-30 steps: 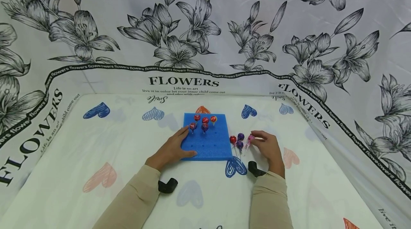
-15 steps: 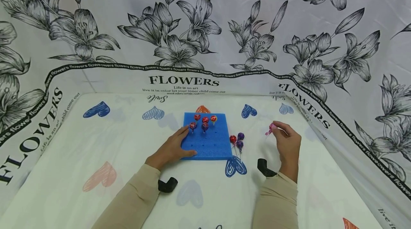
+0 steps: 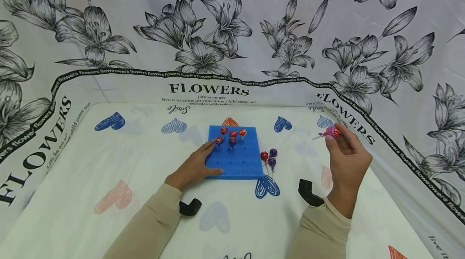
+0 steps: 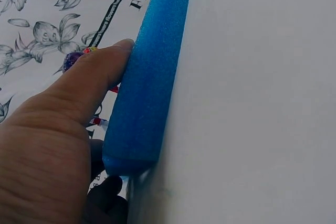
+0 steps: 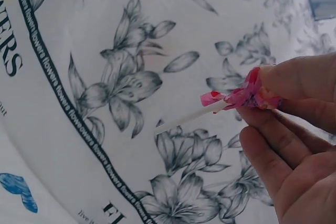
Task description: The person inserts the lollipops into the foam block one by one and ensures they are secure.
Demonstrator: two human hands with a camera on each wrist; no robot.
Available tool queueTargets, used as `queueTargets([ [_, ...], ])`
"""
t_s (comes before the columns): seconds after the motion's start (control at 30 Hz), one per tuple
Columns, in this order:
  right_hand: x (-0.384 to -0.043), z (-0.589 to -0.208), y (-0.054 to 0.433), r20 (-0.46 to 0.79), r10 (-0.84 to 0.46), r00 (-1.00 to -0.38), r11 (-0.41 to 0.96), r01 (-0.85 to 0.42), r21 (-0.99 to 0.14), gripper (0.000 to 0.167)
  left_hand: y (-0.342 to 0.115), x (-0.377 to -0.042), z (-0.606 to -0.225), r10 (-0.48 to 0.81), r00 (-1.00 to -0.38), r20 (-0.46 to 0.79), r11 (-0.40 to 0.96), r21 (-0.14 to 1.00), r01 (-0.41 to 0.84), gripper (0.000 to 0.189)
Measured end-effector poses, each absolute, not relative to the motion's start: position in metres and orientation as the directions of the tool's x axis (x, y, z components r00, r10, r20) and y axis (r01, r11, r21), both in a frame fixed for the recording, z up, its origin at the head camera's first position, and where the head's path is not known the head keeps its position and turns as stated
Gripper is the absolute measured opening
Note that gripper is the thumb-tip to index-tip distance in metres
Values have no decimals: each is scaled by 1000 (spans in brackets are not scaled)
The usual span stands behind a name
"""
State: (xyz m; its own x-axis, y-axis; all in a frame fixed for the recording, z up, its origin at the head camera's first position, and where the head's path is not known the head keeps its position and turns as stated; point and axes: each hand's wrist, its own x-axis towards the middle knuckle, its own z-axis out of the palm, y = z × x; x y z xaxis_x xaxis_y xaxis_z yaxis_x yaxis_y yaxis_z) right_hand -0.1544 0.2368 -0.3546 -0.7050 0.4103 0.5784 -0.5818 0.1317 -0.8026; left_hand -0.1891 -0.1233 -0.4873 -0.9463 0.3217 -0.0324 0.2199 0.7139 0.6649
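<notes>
My right hand (image 3: 348, 162) is raised at the right, pinching a pink-wrapped lollipop (image 3: 331, 132) by its head. Its bare white stick (image 5: 191, 118) points left in the right wrist view. A blue foam block (image 3: 236, 160) with small holes lies mid-table. My left hand (image 3: 194, 166) rests spread at its near left corner, the thumb (image 4: 100, 74) along the near edge and the fingers at the left side. Several lollipops (image 3: 233, 134) stand in the block's far part, most wrapped in red. To the right of the block lie a red lollipop (image 3: 264, 155) and two purple ones (image 3: 272, 162).
A white cloth printed with hearts (image 3: 114, 196) covers the table. Behind it hangs a flower-printed curtain (image 3: 203, 21), which also runs down both sides. A black wrist mount (image 3: 310, 193) sits below the right hand, another (image 3: 190, 207) by the left.
My right hand has lifted the pink lollipop from beside the loose ones and carried it right and up, its stick now turned leftward. The left hand stays on the foam block.
</notes>
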Motion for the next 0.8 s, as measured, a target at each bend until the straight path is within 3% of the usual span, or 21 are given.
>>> queueTargets([
  [0.47, -132, -324, 209, 787, 354, -506, 0, -841, -541, 34, -125, -188, -487, 320, -947, -32, 711, 668, 218, 101],
  [0.8, -131, -318, 185, 811, 325, -487, -57, -866, -497, 33, -124, -189, -485, 318, -947, -47, 709, 675, 204, 100],
])
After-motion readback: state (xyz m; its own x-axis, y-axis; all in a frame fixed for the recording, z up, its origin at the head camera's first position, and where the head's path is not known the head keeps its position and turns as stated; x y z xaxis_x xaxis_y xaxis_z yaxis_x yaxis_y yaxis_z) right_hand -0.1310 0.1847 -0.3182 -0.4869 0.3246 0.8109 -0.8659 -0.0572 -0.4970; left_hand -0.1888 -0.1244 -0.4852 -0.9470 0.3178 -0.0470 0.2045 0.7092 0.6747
